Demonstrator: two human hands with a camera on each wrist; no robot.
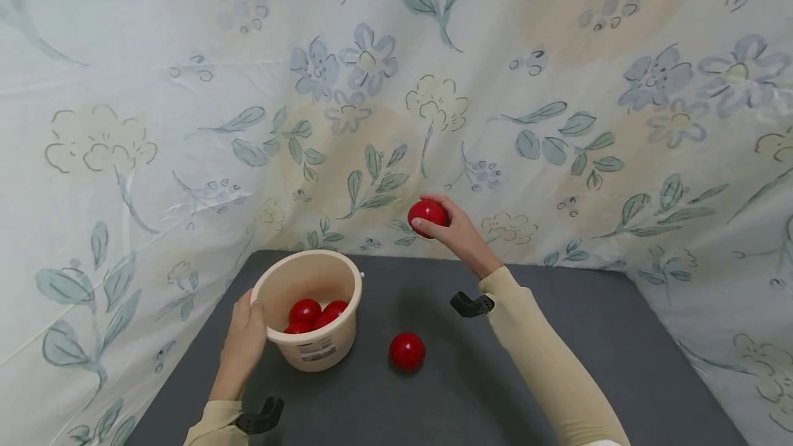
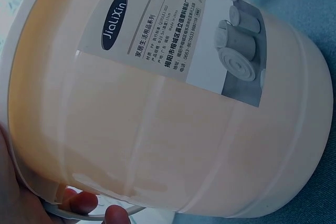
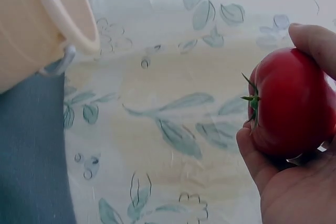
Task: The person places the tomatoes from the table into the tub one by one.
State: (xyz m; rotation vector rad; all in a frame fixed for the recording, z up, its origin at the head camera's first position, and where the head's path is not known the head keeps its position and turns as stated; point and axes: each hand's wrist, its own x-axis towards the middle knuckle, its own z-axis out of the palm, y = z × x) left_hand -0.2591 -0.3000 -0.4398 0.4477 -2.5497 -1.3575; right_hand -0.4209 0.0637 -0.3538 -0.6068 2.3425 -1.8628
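A cream plastic bucket (image 1: 343, 341) stands tilted slightly at the left of the dark table (image 1: 495, 391). My left hand (image 1: 244, 332) grips its left rim, with fingertips also showing beside the bucket handle (image 2: 137, 211) in the left wrist view. Red tomatoes (image 1: 305, 311) lie inside the bucket. Raised above the table's back edge, my right hand (image 1: 458, 232) holds a tomato (image 1: 427, 217) between thumb and fingers. Its green stem (image 3: 254, 99) faces the bucket in the right wrist view. Another tomato (image 1: 407, 352) rests on the table, right of the bucket.
A floral cloth (image 1: 384, 122) hangs behind the table and along both its sides. The bucket carries a printed label (image 2: 173, 24) on its front. Each wrist wears a black camera mount (image 1: 472, 304).
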